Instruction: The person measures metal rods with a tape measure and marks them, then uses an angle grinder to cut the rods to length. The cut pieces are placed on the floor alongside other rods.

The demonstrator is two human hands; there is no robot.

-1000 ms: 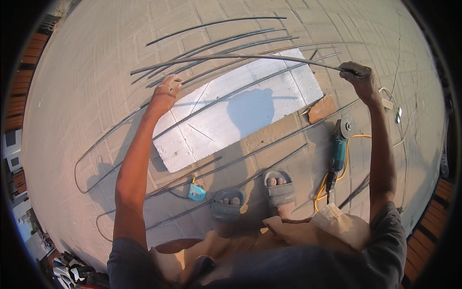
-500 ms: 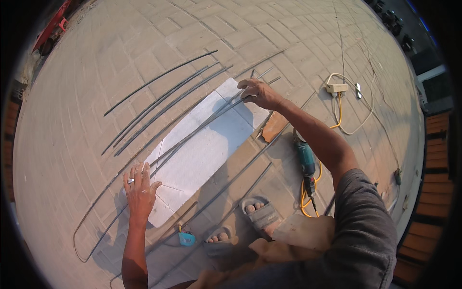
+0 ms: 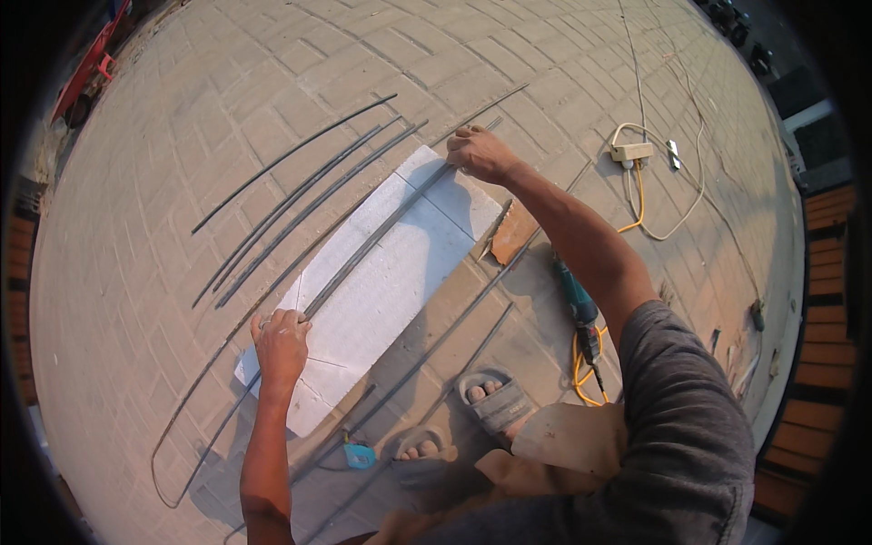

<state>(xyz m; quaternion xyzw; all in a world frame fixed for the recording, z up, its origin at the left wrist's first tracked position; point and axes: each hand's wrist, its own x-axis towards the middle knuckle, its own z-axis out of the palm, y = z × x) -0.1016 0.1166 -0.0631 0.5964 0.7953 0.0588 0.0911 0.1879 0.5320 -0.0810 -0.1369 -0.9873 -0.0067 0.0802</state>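
Note:
A bundle of thin grey steel rods (image 3: pixel 374 241) lies lengthwise over a pale white block (image 3: pixel 409 282) marked with dark lines. Near the block's lower left end, my left hand (image 3: pixel 281 345) is closed around the rods, its fingertips partly hidden. At the far end my right hand (image 3: pixel 481 154) grips the same bundle, and the rod ends stick out past it. Between my hands the rods run close together, side by side. One longer bent rod (image 3: pixel 168 445) loops on the paving beyond my left hand.
Several loose rods (image 3: pixel 300 163) lie left of the block. A green angle grinder (image 3: pixel 575 295) with a yellow cord rests at the right, near a broken brick piece (image 3: pixel 515 233). A socket box (image 3: pixel 631 153) with cables sits farther off. A blue tape measure (image 3: pixel 360 455) lies near my sandalled feet.
The rods, crossed and spread before, now lie together. My left hand has moved up and closed its fingers around them. My right hand has shifted slightly away from me and tightened.

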